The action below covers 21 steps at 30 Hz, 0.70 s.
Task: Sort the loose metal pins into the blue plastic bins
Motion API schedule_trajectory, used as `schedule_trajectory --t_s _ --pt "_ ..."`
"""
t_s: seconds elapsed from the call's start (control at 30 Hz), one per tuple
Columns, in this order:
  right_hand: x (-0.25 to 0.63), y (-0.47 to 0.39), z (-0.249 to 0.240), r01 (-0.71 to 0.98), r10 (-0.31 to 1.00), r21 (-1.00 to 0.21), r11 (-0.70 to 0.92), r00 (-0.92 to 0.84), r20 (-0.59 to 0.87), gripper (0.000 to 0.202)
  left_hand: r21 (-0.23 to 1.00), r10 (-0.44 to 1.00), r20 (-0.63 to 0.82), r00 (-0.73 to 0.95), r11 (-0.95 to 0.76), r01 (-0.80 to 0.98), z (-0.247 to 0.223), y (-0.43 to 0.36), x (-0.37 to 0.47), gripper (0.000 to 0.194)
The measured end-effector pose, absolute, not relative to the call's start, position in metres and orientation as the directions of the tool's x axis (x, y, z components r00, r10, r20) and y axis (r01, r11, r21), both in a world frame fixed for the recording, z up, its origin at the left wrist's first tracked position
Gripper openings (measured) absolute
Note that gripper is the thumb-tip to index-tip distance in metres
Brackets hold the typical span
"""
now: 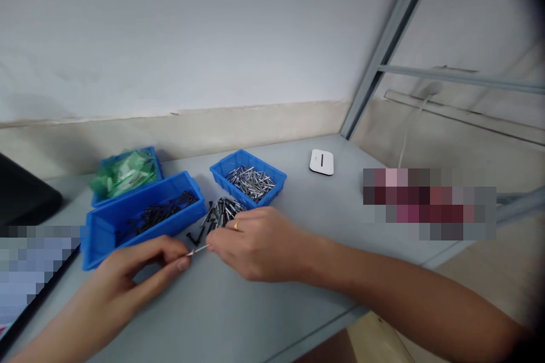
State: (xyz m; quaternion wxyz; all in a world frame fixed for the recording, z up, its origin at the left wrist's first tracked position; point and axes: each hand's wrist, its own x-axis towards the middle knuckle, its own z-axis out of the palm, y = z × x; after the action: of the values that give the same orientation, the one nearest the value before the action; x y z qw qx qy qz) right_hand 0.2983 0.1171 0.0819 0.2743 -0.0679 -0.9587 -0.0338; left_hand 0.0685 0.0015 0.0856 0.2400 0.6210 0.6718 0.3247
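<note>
A thin silver rivet [200,249] with a flared collar spans the small gap between my two hands. My left hand [136,272] pinches its collar end between thumb and finger. The opposite end goes into the closed fingers of my right hand [259,244], which wears a ring. Right behind the fingers lies a mixed pile of dark screws and silver rivets [221,212], partly hidden by my right hand. Dark screws [164,212] fill part of a long blue bin [102,238] beyond my left hand. Silver rivets [251,181] lie in a smaller blue bin [279,184] beyond my right.
A third blue bin [155,161] at the back left holds green plastic bags [125,173]. A white square device [322,162] sits on the grey table [204,317]. Dark equipment [25,193] stands far left, a metal frame [378,62] at right. Blurred patches cover both sides.
</note>
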Motion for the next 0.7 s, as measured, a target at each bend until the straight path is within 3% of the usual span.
schedule_trajectory --t_s 0.37,0.47,0.57,0.7 --pt "0.299 0.119 0.082 0.181 0.203 -0.094 0.979 -0.821 0.534 0.030 0.719 0.985 0.133 -0.111 -0.019 0.695 0.086 0.005 0.061 0.029" --pt "0.299 0.120 0.082 0.139 0.155 -0.072 0.988 -0.816 0.557 0.028 0.705 0.987 0.146 -0.067 -0.056 0.707 0.082 0.006 0.056 0.032" --pt "0.298 0.122 0.079 0.076 0.050 0.024 0.997 -0.833 0.551 0.028 0.689 0.987 0.150 -0.061 -0.060 0.722 0.082 0.007 0.055 0.035" --pt "0.296 0.123 0.075 -0.004 -0.066 0.108 0.994 -0.812 0.579 0.024 0.650 0.967 0.248 0.050 -0.205 0.731 0.086 0.010 0.059 0.033"
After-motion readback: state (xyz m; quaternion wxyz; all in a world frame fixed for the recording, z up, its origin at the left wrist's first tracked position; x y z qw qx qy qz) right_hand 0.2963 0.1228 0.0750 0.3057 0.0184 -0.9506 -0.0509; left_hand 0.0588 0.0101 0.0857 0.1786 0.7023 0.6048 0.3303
